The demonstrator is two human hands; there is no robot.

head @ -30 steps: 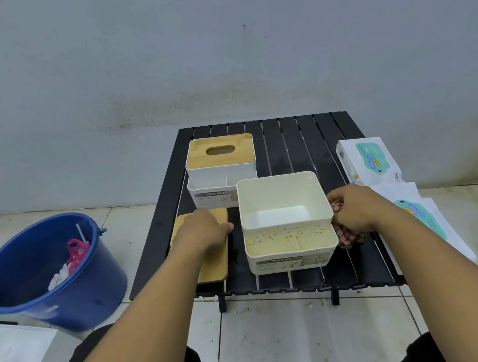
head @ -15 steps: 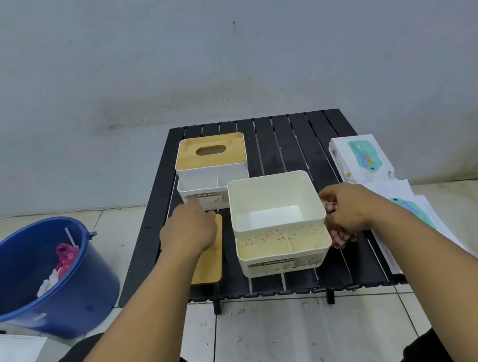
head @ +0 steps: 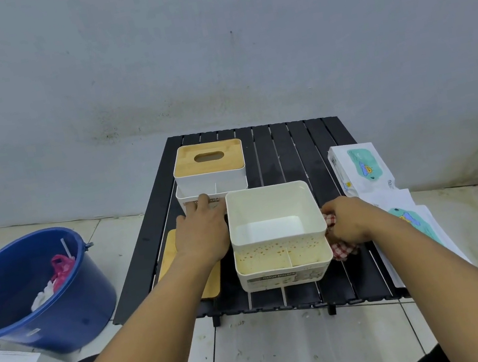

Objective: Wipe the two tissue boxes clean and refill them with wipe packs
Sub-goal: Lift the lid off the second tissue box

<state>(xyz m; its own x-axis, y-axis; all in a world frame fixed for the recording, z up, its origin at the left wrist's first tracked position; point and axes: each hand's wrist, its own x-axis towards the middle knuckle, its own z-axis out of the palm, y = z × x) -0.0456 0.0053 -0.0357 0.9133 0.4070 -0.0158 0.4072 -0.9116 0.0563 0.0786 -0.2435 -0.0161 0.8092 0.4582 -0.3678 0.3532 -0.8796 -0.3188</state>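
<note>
Low black slatted table (head: 287, 153) against a stained grey wall, tiled floor beneath.

Near tissue box (head: 277, 234): white, lid off, at the front centre of the table. Main well bare. Front compartments yellowed and spotted with orange-brown marks. Label on the front face, wording too blurred to confirm in full.

Far tissue box (head: 210, 179): white, bamboo lid with oval slot in place, at the back left of the table, just behind and left of the near box.

Loose bamboo lid (head: 182, 264): flat on the table left of the near box, largely covered by the left forearm.

Left hand (head: 202, 235): palm down, fingers extended and close together, fingertips touching the front face of the far box. Nothing gripped.

Right hand (head: 348, 220): closed in a fist around a red-and-white checked cloth (head: 341, 250), pressed against the right outer wall of the near box. Cloth bunched, part hanging below the hand.

Wipe packs (head: 360, 170): white with teal labels, at the right edge of the table; further packs nearer, partly hidden by the right forearm. Count uncertain.

Blue bucket (head: 40, 311): on the floor left of the table, holding pink and white scraps.
</note>
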